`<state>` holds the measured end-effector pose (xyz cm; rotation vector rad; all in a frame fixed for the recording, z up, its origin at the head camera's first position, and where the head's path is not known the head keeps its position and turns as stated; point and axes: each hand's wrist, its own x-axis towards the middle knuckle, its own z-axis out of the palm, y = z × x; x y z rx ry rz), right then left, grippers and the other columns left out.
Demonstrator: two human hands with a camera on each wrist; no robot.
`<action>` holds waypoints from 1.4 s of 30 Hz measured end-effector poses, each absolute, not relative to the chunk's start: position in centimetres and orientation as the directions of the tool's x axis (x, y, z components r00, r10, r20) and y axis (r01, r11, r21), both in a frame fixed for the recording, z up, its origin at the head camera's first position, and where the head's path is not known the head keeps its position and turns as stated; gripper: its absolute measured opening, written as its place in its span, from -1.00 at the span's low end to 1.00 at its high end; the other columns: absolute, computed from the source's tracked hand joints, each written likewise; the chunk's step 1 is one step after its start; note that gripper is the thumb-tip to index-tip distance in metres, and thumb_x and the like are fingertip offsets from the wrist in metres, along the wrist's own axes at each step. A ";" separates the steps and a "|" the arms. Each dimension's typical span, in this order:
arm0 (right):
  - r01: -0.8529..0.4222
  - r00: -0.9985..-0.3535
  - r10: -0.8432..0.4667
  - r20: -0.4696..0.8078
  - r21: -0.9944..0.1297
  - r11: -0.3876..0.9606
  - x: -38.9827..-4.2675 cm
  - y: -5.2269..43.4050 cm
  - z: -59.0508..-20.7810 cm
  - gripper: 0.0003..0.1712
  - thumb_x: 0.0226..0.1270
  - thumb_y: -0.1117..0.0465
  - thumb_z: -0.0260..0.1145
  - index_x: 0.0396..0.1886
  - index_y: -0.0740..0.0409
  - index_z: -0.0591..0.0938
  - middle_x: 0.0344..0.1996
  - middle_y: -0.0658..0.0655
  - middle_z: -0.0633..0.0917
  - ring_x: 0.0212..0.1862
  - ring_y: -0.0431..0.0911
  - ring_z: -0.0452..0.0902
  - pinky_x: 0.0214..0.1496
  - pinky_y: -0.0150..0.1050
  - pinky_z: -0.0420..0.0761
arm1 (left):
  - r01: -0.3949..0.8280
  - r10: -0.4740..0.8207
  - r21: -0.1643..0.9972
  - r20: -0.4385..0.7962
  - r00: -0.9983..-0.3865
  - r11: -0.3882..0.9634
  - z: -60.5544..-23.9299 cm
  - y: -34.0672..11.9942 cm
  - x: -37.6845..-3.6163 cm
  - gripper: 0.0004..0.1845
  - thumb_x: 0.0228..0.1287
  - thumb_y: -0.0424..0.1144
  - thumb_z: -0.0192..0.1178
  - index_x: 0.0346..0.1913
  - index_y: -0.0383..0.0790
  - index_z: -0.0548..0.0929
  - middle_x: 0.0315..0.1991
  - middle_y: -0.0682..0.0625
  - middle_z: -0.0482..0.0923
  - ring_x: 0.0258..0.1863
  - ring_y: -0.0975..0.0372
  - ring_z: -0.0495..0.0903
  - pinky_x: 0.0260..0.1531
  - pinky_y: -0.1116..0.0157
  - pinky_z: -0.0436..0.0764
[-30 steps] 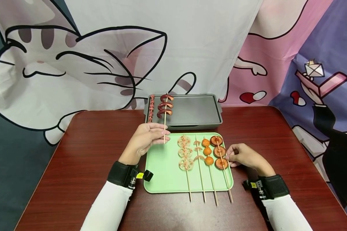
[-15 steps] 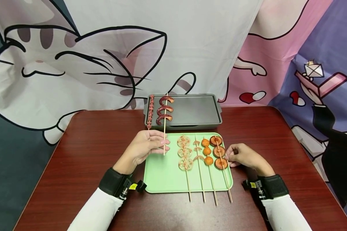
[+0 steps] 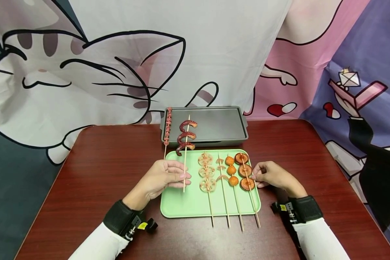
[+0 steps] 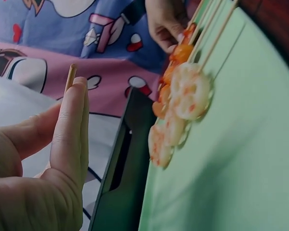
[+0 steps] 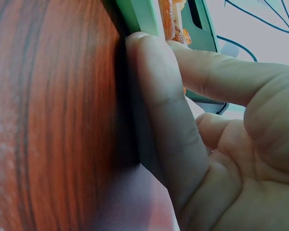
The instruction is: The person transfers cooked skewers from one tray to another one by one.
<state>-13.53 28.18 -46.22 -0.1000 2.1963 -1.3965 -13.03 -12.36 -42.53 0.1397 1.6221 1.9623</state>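
Note:
In the head view my left hand (image 3: 162, 177) pinches the stick of a skewer of curled, dark red octopus tentacle (image 3: 186, 136), held upright over the left part of a green tray (image 3: 182, 206). The left wrist view shows the stick's end (image 4: 71, 76) between thumb and fingers. My right hand (image 3: 273, 176) pinches the right rim of the green tray, thumb and finger on either side of it. On that tray lie skewers of lotus root slices (image 3: 206, 171), thin pale orange pieces (image 3: 221, 167), orange balls (image 3: 231, 170) and brown mushroom slices (image 3: 245, 171).
Behind the green tray stands a grey baking pan (image 3: 217, 124). A sausage skewer (image 3: 167, 126) lies at its left edge, its stick reaching towards my left hand. The skewer sticks overhang the green tray's front edge. A printed cloth (image 3: 234, 54) hangs behind the wooden table (image 3: 117, 144).
My left hand has moved towards me, bringing the octopus skewer from above the grey pan to over the green tray. More of the sausage skewer shows. My right hand stays at the tray's rim.

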 end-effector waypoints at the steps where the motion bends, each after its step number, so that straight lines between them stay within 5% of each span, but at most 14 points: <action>1: 0.215 -0.856 -0.333 -0.394 -0.860 0.463 -13.5 28.2 -46.2 -0.85 0.43 0.41 0.30 -0.17 0.48 0.56 -0.42 0.15 0.65 -0.38 -0.15 0.65 -0.33 -0.29 0.80 | -0.372 0.499 0.924 -0.281 -0.820 -0.090 -42.6 -12.4 -12.8 -0.76 0.34 -0.57 0.27 0.01 -0.57 0.56 -0.27 -0.14 0.80 -0.30 0.12 0.84 -0.18 0.13 0.82; 23: 0.214 -0.848 -0.356 -0.393 -0.868 0.448 -13.6 28.3 -46.3 -0.86 0.43 0.43 0.29 -0.18 0.49 0.55 -0.43 0.13 0.64 -0.38 -0.16 0.65 -0.32 -0.29 0.80 | -0.442 0.535 0.897 -0.363 -0.763 -0.022 -44.4 -12.8 -8.6 -0.72 0.30 -0.58 0.29 0.00 -0.67 0.50 -0.27 -0.23 0.79 -0.29 0.10 0.83 -0.20 0.19 0.82; 42: 0.215 -0.847 -0.353 -0.397 -0.864 0.455 -13.5 28.1 -46.1 -0.86 0.42 0.42 0.29 -0.18 0.49 0.56 -0.43 0.12 0.65 -0.38 -0.16 0.65 -0.33 -0.30 0.80 | -0.474 0.509 0.877 -0.376 -0.775 -0.074 -46.2 -12.0 -6.1 -0.80 0.28 -0.62 0.26 -0.07 -0.53 0.53 -0.32 -0.18 0.78 -0.32 0.11 0.83 -0.23 0.22 0.82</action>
